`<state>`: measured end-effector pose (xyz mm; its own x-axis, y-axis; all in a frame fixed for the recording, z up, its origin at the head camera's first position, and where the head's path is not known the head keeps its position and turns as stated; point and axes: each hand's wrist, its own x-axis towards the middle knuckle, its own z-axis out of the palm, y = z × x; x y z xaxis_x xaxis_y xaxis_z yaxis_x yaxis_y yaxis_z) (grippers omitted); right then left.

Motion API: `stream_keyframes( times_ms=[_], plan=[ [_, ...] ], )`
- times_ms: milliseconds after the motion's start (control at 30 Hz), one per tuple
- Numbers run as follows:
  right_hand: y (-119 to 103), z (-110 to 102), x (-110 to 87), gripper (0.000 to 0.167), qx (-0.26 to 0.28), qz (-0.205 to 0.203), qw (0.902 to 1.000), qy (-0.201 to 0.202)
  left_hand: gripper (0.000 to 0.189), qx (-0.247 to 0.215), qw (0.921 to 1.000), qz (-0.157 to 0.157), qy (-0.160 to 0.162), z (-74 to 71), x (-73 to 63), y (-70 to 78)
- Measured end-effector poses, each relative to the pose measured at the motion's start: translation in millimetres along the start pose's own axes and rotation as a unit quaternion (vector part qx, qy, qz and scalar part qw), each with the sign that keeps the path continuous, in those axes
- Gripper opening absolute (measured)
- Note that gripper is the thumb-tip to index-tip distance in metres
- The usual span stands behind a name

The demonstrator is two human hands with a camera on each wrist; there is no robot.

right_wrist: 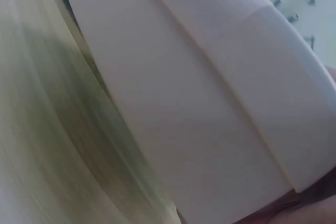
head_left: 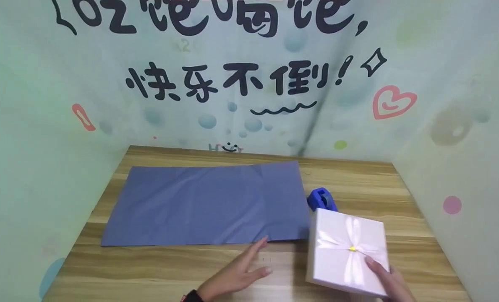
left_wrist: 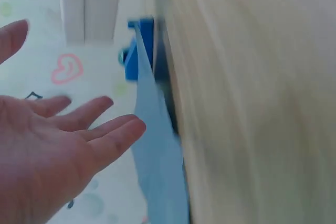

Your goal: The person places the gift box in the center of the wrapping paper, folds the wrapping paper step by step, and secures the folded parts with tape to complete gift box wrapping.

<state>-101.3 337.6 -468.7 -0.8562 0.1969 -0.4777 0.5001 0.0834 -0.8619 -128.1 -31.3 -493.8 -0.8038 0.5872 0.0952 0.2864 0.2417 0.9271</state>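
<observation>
A white gift box with a white ribbon and a small yellow knot on its lid is held by my right hand, thumb on top, at the table's front right. In the right wrist view the side of the gift box and its lid edge fill most of the picture. My left hand holds nothing, its fingers extended near the front edge of a blue sheet of paper. The left wrist view shows the left hand palm-on beside the blue paper.
Behind the box stands a blue tape dispenser, close to the paper's right edge. The wooden table is bounded by pale printed walls at the back and both sides.
</observation>
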Motion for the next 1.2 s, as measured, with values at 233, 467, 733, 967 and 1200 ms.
stream_keyframes(
  times_ms=[233,467,733,967,1200],
  plan=[
    [-1.7,66.6,0.0,0.076,0.081,-0.041,0.9949,-0.045,0.092,-0.192,0.9796,-0.058,0.01,33.2,8.0,10.3],
    [-5.6,99.4,-0.6,0.056,0.059,-0.05,0.997,0.003,0.09,-0.221,0.9614,-0.091,0.136,50.0,13.7,9.2],
    [-14.3,104.0,7.5,0.065,-0.023,-0.06,0.9979,-0.005,0.08,-0.288,0.9251,-0.132,0.209,40.3,19.4,10.6],
    [-9.0,90.9,9.3,0.052,-0.017,-0.116,0.993,-0.014,0.08,-0.274,0.9083,-0.184,0.257,13.6,15.6,1.3],
    [1.7,72.4,12.8,0.052,-0.003,-0.133,0.991,-0.014,0.083,-0.333,0.875,-0.169,0.308,-36.5,10.7,-21.9]
  ],
)
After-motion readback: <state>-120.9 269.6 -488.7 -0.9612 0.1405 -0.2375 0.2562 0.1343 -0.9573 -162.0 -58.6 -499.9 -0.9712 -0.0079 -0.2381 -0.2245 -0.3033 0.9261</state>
